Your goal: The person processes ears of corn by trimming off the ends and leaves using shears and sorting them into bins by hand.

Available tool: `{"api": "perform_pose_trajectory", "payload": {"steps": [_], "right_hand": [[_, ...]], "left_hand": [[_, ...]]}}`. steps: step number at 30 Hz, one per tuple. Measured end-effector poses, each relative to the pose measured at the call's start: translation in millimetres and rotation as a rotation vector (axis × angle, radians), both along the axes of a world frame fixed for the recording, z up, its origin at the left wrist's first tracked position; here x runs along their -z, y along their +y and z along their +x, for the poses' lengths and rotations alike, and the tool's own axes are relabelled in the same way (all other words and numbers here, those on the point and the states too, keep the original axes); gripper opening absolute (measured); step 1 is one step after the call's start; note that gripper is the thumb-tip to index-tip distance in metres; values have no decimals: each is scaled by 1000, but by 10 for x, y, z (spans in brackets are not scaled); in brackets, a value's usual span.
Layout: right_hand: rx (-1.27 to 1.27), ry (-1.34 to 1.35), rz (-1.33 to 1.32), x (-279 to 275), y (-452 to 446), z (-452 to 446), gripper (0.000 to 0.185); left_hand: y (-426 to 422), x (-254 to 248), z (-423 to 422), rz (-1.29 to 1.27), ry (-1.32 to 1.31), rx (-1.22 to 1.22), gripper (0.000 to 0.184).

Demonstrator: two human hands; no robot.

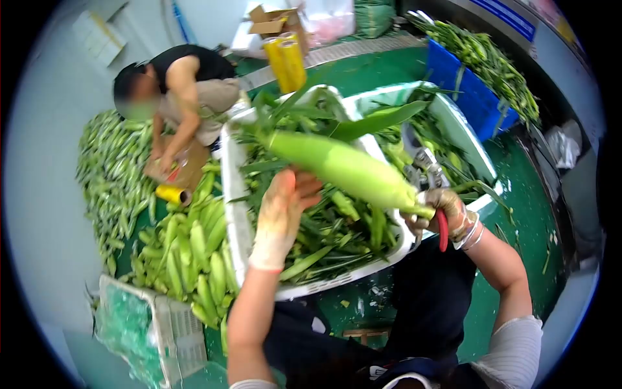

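A green ear of corn in its husk [343, 168] is held up over a white crate [230, 188], its leafy tip toward the upper left. My right hand [447, 214], in a soiled glove, grips its stalk end together with red-handled pruning shears [443, 230]. The metal part of the shears extends up past the ear. My left hand [285, 211], in a thin pale glove, is just below the ear with fingers apart; whether it touches the husk is unclear. Loose husk leaves [324, 253] fill the crate underneath.
A second white crate [476, 139] of leaves adjoins on the right, with a piled blue bin [447, 74] beyond. Corn ears [201, 259] heap at left, near a crate with green netting [126, 324]. Another person [188, 84] crouches by a cardboard box [184, 162].
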State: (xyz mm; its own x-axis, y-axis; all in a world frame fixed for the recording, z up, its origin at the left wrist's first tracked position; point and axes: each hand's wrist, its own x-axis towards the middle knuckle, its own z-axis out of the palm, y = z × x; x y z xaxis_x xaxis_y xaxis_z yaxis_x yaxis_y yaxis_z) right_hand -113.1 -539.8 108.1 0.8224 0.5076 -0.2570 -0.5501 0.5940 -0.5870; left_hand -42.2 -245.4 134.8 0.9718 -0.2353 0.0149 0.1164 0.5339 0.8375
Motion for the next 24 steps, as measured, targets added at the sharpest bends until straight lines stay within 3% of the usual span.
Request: {"api": "perform_pose_trajectory", "payload": {"steps": [1, 3, 4, 7, 8, 9, 12, 13, 15, 16, 19, 22, 24], "right_hand": [[-53, 9, -191, -72, 235, -4, 45], [-235, -242, -469, 30, 559, 93, 38], [-247, -488, -535, 158, 617, 160, 30], [54, -429, -656, 225, 1193, 208, 30], [139, -597, -959, 320, 1308, 177, 33], [-58, -764, -1550, 169, 1402, 106, 46], [181, -986, -1841, 380, 1754, 7, 77], [84, -912, -1786, 379, 1787, 36, 80], [355, -1112, -1949, 369, 1948, 141, 70], [322, -1110, -1826, 297, 1929, 195, 77], [487, -1384, -1844, 246, 1958, 344, 83], [391, -1327, -1599, 99, 1906, 374, 60], [316, -1214, -1470, 236, 1828, 399, 44]], "left_hand": [[76, -10, 48, -163, 86, -76, 48], [353, 113, 168, -371, 339, -217, 45], [564, 304, 267, -393, 325, -250, 41], [1133, 425, 335, -556, 386, -503, 41], [1338, 523, 400, -571, 379, -601, 42], [1478, 537, 441, -590, 371, -696, 43], [1640, 614, 492, -594, 451, -706, 44], [1625, 655, 497, -584, 476, -665, 44], [1579, 733, 474, -555, 554, -613, 45], [1530, 789, 452, -557, 557, -581, 44], [1383, 974, 459, -500, 571, -470, 34], [1233, 915, 383, -412, 696, -417, 30], [1186, 923, 388, -347, 765, -523, 30]]}}
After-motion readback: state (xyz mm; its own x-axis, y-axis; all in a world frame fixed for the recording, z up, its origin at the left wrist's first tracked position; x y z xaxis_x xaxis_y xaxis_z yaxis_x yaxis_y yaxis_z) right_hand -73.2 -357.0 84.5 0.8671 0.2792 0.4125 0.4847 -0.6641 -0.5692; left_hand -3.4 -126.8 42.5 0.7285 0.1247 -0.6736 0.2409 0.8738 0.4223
